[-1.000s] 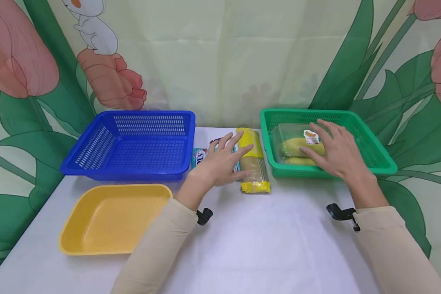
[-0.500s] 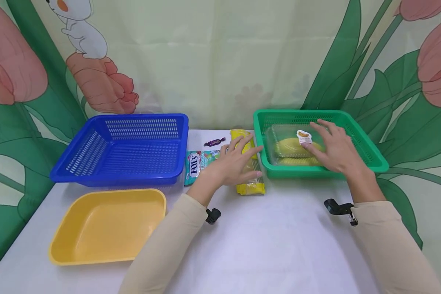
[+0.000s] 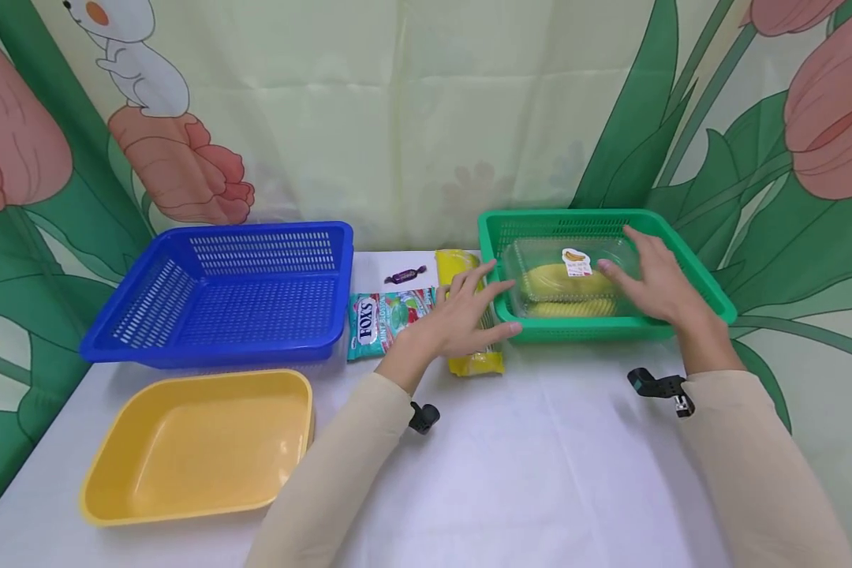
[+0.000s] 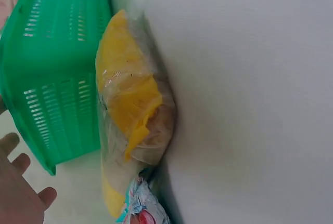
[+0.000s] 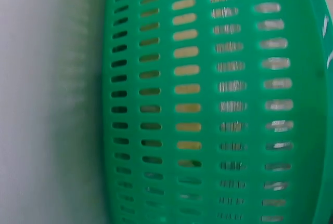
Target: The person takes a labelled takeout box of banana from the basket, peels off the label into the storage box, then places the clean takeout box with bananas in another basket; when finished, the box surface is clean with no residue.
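Inside the green basket (image 3: 689,296) lies a clear plastic box (image 3: 532,248) with yellow contents and a banana label. My right hand (image 3: 660,280) is over the right end of the box, fingers spread; contact is unclear. Its wrist view shows only the basket's slotted wall (image 5: 203,94). My left hand (image 3: 461,319), fingers apart, hovers over a yellow and clear packet (image 3: 477,363), its fingertips near the basket's left rim. Left of that packet lies a teal Fox's candy bag (image 3: 379,323), partly hidden by the hand. In the left wrist view, the packet (image 4: 135,99) lies alongside the basket (image 4: 57,73).
A blue basket (image 3: 255,315) stands at the left, with a yellow tub (image 3: 213,450) in front of it. A purple wrapped candy (image 3: 405,274) lies behind the teal bag. White cloth (image 3: 525,465) covers the table, and a printed curtain (image 3: 426,118) hangs behind.
The view has shifted to the right. My left hand has moved right, from above the teal bag and packet towards the green basket. My right hand has moved towards the box's right end.
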A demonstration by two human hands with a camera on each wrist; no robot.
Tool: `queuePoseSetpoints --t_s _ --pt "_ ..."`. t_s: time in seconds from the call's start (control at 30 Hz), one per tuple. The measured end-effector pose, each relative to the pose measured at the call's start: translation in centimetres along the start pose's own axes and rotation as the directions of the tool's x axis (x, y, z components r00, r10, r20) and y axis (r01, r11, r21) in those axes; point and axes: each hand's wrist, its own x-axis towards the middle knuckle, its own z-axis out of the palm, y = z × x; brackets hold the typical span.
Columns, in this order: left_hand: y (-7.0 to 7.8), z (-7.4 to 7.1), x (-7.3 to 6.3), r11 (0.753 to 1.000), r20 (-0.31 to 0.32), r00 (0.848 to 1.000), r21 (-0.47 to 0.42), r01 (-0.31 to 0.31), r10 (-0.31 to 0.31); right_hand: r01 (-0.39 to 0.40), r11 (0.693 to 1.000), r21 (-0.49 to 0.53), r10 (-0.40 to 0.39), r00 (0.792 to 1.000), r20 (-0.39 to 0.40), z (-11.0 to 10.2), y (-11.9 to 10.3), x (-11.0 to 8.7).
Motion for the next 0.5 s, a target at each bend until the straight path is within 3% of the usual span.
queuePoseSetpoints --t_s 0.3,0.5 --pt "-0.8 -0.9 1.0 0.999 0.005 1.0 -0.038 0.015 -0.015 -0.078 0.997 0.003 0.078 0.991 0.112 -1.6 0.5 -0.1" --pt "-0.9 -0.8 1.0 0.997 -0.014 1.0 -0.082 0.013 -0.015 -0.14 0.989 -0.036 0.145 0.967 0.208 -2.0 1.2 -0.2"
